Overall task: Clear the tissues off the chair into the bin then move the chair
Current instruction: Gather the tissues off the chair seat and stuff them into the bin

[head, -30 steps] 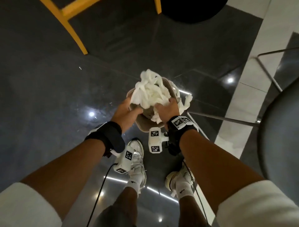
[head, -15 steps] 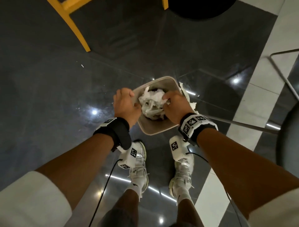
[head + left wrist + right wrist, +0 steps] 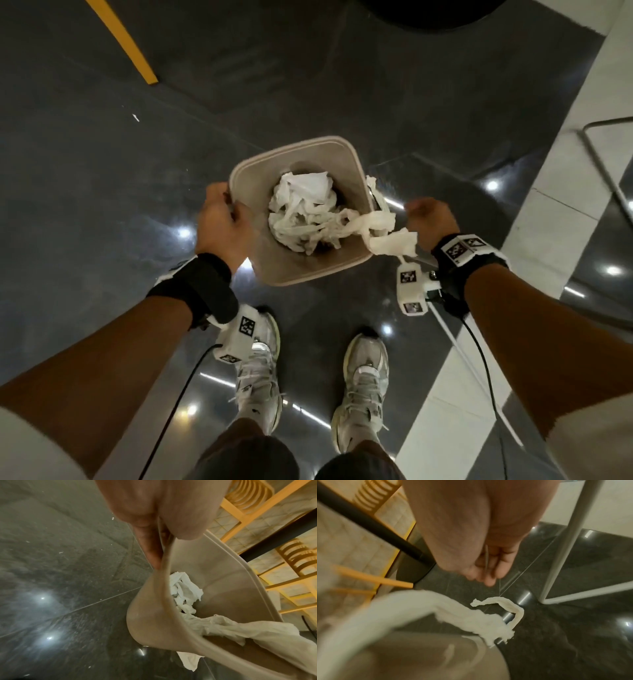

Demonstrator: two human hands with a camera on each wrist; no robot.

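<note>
A beige square bin [image 3: 346, 161] stands on the dark floor in front of my feet, with crumpled white tissues [image 3: 301, 209] inside it. One tissue strip [image 3: 380, 222] drapes over the right rim and hangs outside. My left hand [image 3: 222, 219] grips the bin's left rim [image 3: 171, 555], thumb inside and fingers [image 3: 150, 553] outside. My right hand [image 3: 428, 219] hangs just right of the bin, above the strip [image 3: 467, 614], its fingers [image 3: 488, 573] loosely curled and empty. The white metal frame of a chair [image 3: 603, 161] shows at the far right.
A yellow chair leg [image 3: 126, 44] stands at the upper left and a black round base [image 3: 428, 13] at the top. A thin tissue piece [image 3: 508, 603] lies on the floor beside the bin. The chair's white leg [image 3: 570, 540] is close to my right hand.
Both hands were pressing the tissue heap down into the bin. Now the tissues sit lower, my right hand has pulled out to the right, and my left hand holds the rim.
</note>
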